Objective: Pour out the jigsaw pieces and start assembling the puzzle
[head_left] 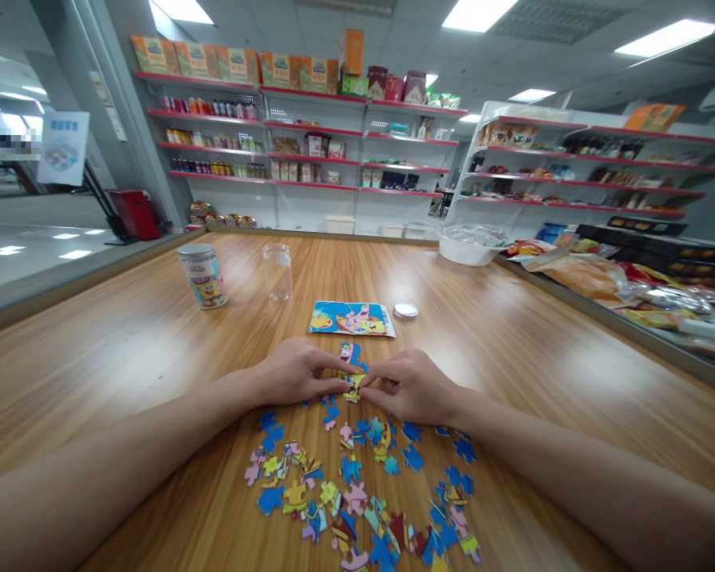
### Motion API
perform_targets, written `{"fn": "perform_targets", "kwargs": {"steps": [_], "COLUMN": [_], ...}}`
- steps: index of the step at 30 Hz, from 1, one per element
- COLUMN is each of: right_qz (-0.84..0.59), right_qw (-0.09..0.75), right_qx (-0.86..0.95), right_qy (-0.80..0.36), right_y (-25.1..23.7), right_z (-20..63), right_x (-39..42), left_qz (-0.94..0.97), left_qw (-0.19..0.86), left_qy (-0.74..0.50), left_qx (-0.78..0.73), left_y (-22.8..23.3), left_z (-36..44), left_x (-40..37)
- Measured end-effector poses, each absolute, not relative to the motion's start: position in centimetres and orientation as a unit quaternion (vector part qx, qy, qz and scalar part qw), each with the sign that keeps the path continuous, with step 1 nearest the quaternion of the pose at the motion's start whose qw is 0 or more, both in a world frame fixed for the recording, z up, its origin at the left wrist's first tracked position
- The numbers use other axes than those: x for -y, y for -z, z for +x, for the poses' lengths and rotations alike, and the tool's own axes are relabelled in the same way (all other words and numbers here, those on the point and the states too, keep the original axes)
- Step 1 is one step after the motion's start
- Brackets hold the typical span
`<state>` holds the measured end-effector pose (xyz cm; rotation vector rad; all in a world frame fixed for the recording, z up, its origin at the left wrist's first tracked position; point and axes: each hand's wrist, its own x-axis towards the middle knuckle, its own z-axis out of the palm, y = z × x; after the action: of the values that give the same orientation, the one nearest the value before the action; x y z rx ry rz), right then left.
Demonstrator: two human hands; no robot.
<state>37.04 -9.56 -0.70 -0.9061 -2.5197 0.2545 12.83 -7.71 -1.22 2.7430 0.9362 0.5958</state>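
A small joined strip of jigsaw puzzle pieces (349, 352), blue at the top and yellow lower down, lies flat on the wooden table. My left hand (295, 372) reaches it from the left, its index finger and thumb closed on the yellow part. From the other side my right hand (420, 386) pinches at the right edge of the same yellow pieces. The fingertips partly cover the strip. Closer to me, many loose puzzle pieces (354, 497) are scattered in blue, pink, yellow and red. Just beyond the hands lies a cartoon picture card (351, 318).
A round silver lid (406, 311) lies right of the card. A clear plastic jar (278, 272) and a labelled can (202, 276) stand at the back left. A white basket (469, 245) sits at the far edge; snack packages (596, 274) fill the right side. Stocked shelves (310, 131) stand behind.
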Motion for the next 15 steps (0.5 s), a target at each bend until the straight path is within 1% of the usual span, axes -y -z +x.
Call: {"fn": "perform_targets", "kwargs": {"steps": [4,15], "right_qz": [-0.322,-0.326], "right_qw": [0.242,0.219], "right_qx": [0.911,0.909], "right_qy": [-0.093,-0.138], "right_y": [0.96,0.85], "right_z": [37.18,37.42], "right_x": [9.42,9.26], "left_qz": [0.924,0.925], "left_qw": [0.108,0.120], "left_qy": [-0.208,-0.205], "left_qx": [-0.304,-0.297], "left_y": [1.23,1.17], "left_z": [12.82,12.87], "left_x": [7.65,7.68]}}
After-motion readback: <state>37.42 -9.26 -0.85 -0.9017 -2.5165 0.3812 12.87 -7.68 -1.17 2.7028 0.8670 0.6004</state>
